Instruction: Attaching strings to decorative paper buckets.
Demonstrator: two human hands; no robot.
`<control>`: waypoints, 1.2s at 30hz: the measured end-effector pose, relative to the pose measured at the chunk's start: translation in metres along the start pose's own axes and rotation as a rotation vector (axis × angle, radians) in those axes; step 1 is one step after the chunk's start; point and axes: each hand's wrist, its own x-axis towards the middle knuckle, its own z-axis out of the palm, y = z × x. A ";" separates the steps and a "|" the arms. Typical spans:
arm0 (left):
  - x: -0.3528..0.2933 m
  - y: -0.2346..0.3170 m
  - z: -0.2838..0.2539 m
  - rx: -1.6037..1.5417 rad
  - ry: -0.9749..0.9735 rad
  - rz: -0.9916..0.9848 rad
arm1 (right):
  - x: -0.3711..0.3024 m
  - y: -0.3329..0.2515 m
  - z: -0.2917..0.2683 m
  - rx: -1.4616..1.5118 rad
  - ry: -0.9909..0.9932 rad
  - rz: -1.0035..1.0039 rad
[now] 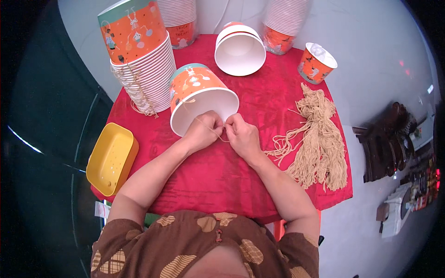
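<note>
An orange and teal paper bucket (197, 81) with printed figures lies on its side, its white mouth turned toward me. Both of my hands meet at the lower right of its rim. My left hand (204, 132) is closed in a pinch on a thin beige string (224, 140), part of which crosses the back of that hand. Close beside it, my right hand (243, 138) pinches the string too, right at the rim; the fingertips hide the exact spot. A short beige string end (189, 101) shows at the bucket's upper left edge.
A tall stack of nested buckets (143, 74) with strings stands left. A yellow basket (111, 160) sits near the left edge. Beige string bundle (322, 143) lies right. Behind are white-mouthed buckets (240, 53), wrapped stacks (278, 39) and a small bucket (316, 65) on the red cloth (213, 180).
</note>
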 end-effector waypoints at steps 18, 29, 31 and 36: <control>0.005 -0.011 -0.001 -0.092 -0.059 -0.083 | 0.000 0.001 -0.001 -0.147 -0.022 -0.166; 0.007 -0.013 -0.003 -0.200 -0.109 -0.187 | 0.000 0.002 -0.001 -0.178 -0.043 -0.253; 0.007 -0.015 -0.002 -0.197 -0.118 -0.181 | 0.001 0.001 -0.002 -0.176 -0.048 -0.243; 0.004 -0.015 0.002 -0.125 -0.085 -0.101 | 0.001 0.002 -0.001 -0.131 -0.049 -0.208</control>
